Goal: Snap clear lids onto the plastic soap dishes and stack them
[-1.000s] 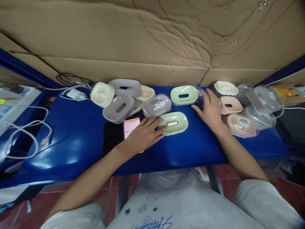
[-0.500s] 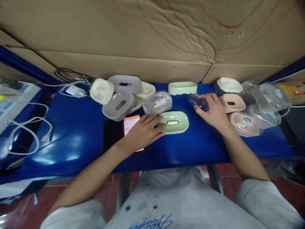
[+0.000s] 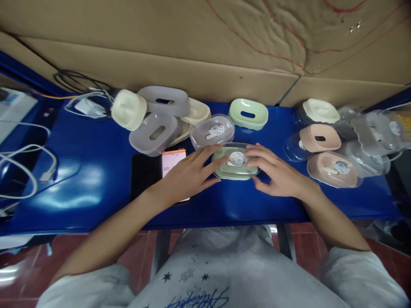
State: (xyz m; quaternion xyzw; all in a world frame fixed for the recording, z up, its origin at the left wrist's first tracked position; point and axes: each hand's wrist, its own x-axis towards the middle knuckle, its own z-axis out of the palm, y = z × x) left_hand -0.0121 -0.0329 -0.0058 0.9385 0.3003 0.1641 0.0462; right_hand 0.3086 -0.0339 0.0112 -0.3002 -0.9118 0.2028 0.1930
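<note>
A pale green soap dish lies on the blue table in front of me, with a clear plastic lid bearing a round label over it. Whether the lid is fully seated I cannot tell. My left hand grips the dish's left end, its fingers reaching onto the lid. At the right end my right hand holds the lid between thumb and curled fingers. Just behind stands a lidded grey soap dish, and farther back a green slotted dish part.
Grey and cream dish parts crowd the back left. Two phones lie left of the dish, one with a lit screen, partly under my left wrist. Peach dishes and clear lids stand at the right. White cables lie far left.
My right hand has brought the clear lid from near the back green part onto the green dish. My left hand has stayed at the dish's left end. The view has shifted slightly.
</note>
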